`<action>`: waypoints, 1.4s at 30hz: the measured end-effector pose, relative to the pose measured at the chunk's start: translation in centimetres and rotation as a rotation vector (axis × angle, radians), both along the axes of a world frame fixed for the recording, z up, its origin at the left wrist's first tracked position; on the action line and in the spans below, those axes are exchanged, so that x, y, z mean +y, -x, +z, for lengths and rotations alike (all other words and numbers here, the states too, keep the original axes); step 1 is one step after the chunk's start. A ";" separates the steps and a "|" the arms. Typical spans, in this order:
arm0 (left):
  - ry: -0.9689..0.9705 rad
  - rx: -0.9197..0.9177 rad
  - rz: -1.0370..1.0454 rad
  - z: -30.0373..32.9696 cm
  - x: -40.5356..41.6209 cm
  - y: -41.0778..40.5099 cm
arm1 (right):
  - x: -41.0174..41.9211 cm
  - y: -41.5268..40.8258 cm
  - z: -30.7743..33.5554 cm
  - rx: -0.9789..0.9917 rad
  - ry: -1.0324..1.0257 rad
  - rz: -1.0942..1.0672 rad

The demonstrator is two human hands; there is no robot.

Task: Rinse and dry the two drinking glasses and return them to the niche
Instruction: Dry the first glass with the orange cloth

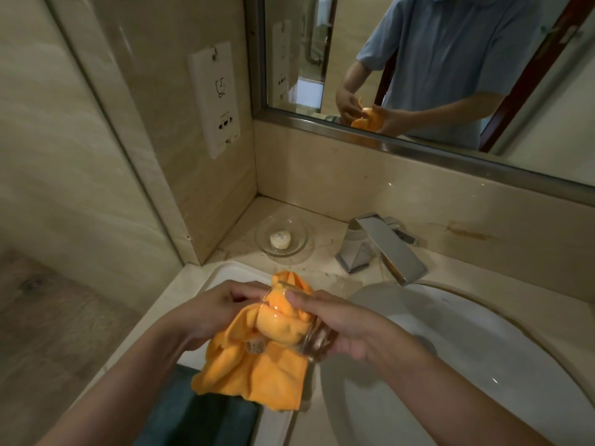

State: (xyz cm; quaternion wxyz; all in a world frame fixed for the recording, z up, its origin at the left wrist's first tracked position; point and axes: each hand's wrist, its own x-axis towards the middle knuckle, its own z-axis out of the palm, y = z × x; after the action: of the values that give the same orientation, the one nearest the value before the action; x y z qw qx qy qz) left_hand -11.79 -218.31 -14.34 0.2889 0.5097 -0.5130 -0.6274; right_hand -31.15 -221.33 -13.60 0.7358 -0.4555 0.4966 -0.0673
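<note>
Glass [309,336] lies tilted in right hand [347,329], which grips its base; left hand [219,309] pinches orange cloth [257,365] stuffed inside it.

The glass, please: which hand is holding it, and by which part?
The right hand grips the glass around its base end; the left hand holds the orange cloth stuffed inside.

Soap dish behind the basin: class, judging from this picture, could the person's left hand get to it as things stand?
Probably not at once: the left hand grips the orange cloth stuffed into the glass. The counter path to the soap dish looks unobstructed otherwise.
</note>
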 end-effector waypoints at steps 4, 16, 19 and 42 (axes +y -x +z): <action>0.091 -0.094 0.229 -1.3 -0.3 0.0 | 0.5 0.0 -0.5 0.013 0.056 -0.045; -0.025 0.002 -0.061 0.3 1.9 -2.5 | 1.1 1.2 -1.3 -0.257 0.068 -0.359; 0.046 -0.048 -0.010 -0.3 1.7 -1.7 | 1.0 1.1 -1.2 -0.274 0.091 -0.314; -0.045 -0.007 0.040 -1.9 -0.6 -0.8 | 2.4 0.9 -5.4 0.080 1.385 0.327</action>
State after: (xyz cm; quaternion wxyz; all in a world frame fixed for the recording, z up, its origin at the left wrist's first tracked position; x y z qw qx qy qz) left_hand -11.04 -218.87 -16.26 0.2880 0.5287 -0.4892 -0.6310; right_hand -32.04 -218.93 -18.98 0.2591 -0.8891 0.2915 -0.2394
